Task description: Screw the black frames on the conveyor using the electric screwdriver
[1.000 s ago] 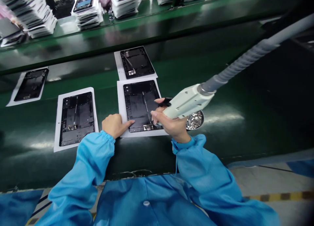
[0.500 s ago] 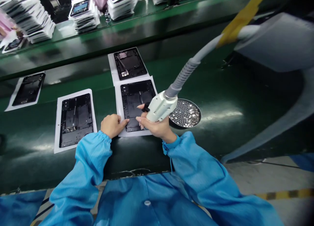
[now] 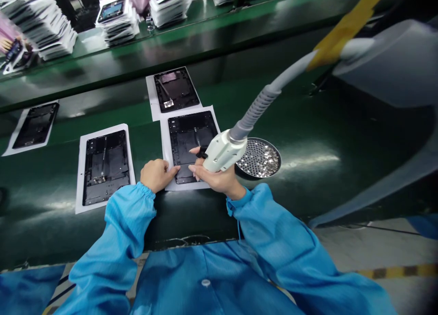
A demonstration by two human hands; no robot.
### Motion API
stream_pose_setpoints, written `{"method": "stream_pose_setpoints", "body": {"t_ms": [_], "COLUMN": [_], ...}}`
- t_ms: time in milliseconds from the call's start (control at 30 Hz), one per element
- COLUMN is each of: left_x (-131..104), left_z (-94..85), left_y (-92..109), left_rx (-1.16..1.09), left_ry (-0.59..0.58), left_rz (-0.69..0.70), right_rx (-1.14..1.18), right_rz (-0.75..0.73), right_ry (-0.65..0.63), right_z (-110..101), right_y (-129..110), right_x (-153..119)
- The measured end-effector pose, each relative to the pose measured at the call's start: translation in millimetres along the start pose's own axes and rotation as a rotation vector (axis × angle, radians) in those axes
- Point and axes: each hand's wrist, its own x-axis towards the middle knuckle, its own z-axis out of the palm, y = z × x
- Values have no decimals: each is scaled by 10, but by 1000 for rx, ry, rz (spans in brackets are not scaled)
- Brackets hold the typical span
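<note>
Tablet housing [image 3: 185, 146], ribbon cable [image 3: 196, 136] laid in; completion unclear where the right hand [image 3: 219, 179], clamped around a handheld tool [image 3: 224, 151], hides it. Left hand [image 3: 156, 175]: thumb apart, at the housing's edge.

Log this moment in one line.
Left hand: thumb on left edge of tablet shell | right hand: grips pale tool over shell | dish: metal pieces inside, right of shell

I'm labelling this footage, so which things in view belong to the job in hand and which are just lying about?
In hand:
pale tool, gripped by the right hand
black housing, left hand at its edge
perforated dish with metal pieces, probably

Apparently lying about:
left housing
far-left housing
rear housing
white stacks across the bench
</note>
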Motion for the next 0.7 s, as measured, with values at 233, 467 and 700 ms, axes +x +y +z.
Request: {"method": "stream_pose_setpoints", "body": {"t_ms": [233, 467, 700], "left_x": [2, -12, -43], "left_z": [-8, -36, 8], "left_y": [12, 33, 5], "left_rx": [-17, 7, -124], "left_ry": [-22, -29, 48], "left_rz": [-16, -31, 15], "right_rx": [-204, -143, -7], "right_rz": [-84, -31, -38], "right_ry": [-118, -70, 110], "right_z": [-32, 8, -104], "right_y": [7, 60, -96], "right_x": [-3, -3, 89]}}
